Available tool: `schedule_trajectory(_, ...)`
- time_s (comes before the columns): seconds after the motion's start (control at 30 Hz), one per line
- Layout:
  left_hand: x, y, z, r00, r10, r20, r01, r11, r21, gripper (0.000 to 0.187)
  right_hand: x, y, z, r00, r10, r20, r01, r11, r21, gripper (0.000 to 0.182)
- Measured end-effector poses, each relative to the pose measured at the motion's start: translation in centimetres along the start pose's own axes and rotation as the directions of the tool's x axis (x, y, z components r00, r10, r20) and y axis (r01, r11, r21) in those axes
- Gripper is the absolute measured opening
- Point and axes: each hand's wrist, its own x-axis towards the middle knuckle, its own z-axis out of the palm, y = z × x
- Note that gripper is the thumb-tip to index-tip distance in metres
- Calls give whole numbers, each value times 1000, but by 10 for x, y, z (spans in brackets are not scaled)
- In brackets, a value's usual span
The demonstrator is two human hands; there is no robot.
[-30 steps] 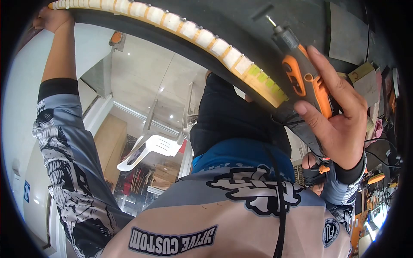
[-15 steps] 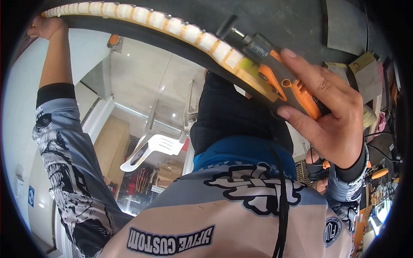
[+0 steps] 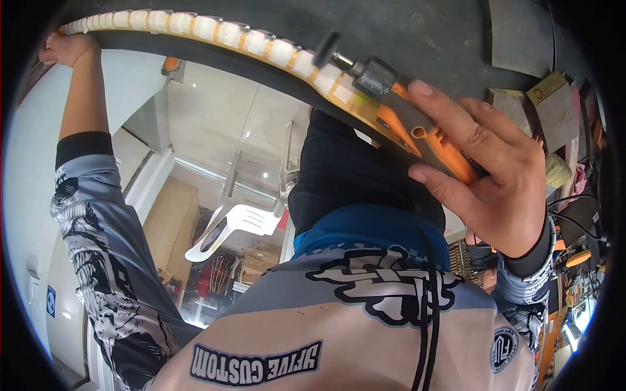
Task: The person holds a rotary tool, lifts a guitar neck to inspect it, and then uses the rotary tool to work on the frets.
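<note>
A long curved wooden strip (image 3: 352,104) with a row of white segments runs along a dark curved edge, from the upper left to the middle right. At its far left end my left hand (image 3: 70,49) is closed, with its fingers round the end. My right hand (image 3: 499,150) grips an orange and black power tool (image 3: 430,130), thumb on the near side and fingers on the far side. The tool's round dark tip (image 3: 327,49) is blurred and lies over or just beyond the strip's far edge; contact cannot be made out.
A dark surface (image 3: 417,26) lies beyond the strip, with flat grey plates (image 3: 521,39) and blocks at the upper right. A white chair (image 3: 244,221) stands on the tiled floor below. Tools and cables crowd the right side. Part of another person (image 3: 479,254) shows behind my right arm.
My right hand and the tool have moved left along the strip, and the tip now lies farther left. My left hand has shifted slightly, still at the strip's end.
</note>
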Motion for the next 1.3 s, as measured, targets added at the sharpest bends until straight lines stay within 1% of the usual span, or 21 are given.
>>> schedule_trajectory(0.07, -8, 14, -1, 999, 3, -39, -9, 991, -133, 57, 0, -1, -1, 1000, 9, 10, -9, 1000, -16, 72)
schedule_trajectory(0.13, -10, 18, -2, 999, -17, -46, 9, 985, -174, 57, -1, -2, -1, 1000, 14, 14, -14, 1000, -24, 73)
schedule_trajectory(0.2, -3, 13, -2, 998, -58, -23, 54, 991, -124, 56, 0, -2, 0, 1000, 2, 11, -2, 1000, -19, 73)
schedule_trajectory(0.3, -9, 24, -2, 991, -115, -64, 89, 945, -316, 54, 0, 1, 0, 998, -50, 26, 50, 999, 5, 71)
schedule_trajectory(0.37, -4, 12, -1, 994, -94, -54, 78, 965, -251, 52, 2, 4, 0, 992, -121, 25, 120, 991, 58, 70)
schedule_trajectory(0.43, -3, 12, -1, 995, -88, -46, 76, 974, -215, 51, 0, 7, -1, 991, -134, -13, 134, 987, 89, 69)
schedule_trajectory(0.5, -3, 13, -1, 994, -96, -43, 86, 975, -204, 50, -5, 12, -5, 995, -83, -63, 89, 992, 87, 68)
schedule_trajectory(0.6, -3, 6, -2, 994, 106, -38, -106, 994, 5, 49, -11, 19, -7, 996, -33, -84, 41, 994, 99, 68)
schedule_trajectory(0.7, -5, 18, -2, 992, -104, -64, 82, 956, -282, 49, -14, 18, -3, 999, 34, -39, -28, 990, 137, 68)
schedule_trajectory(0.77, -2, 11, -2, 998, -53, -40, 46, 985, -169, 49, -16, 18, -2, 999, 32, -10, -31, 993, 112, 69)
schedule_trajectory(0.8, -2, 16, -4, 999, -28, -27, 24, 993, -113, 50, -16, 18, -2, 1000, 31, -1, -30, 994, 101, 69)
schedule_trajectory(0.9, -8, 35, -7, 987, -159, -36, 145, 958, -249, 51, -15, 16, -3, 1000, 17, -1, -17, 996, 84, 69)
schedule_trajectory(0.97, -1, 11, -3, 998, -57, -21, 55, 993, -100, 52, -14, 11, -3, 1000, 10, -6, -9, 996, 91, 69)
schedule_trajectory(1.07, 7, -16, 0, 1000, 30, -7, -29, 999, 31, 52, -12, 9, -4, 1000, 5, 12, -6, 997, 81, 69)
schedule_trajectory(1.13, 7, -11, 0, 1000, 17, -9, -17, 999, 33, 52, -11, 8, -4, 1000, -1, 23, -1, 998, 69, 69)
schedule_trajectory(1.2, 4, -1, -1, 999, -43, -12, 43, 999, -18, 52, -11, 7, -2, 1000, -13, 20, 12, 998, 64, 69)
schedule_trajectory(1.3, -6, 30, -8, 993, -122, 1, 121, 980, -158, 52, -11, 7, -1, 1000, -28, 7, 27, 998, 58, 69)
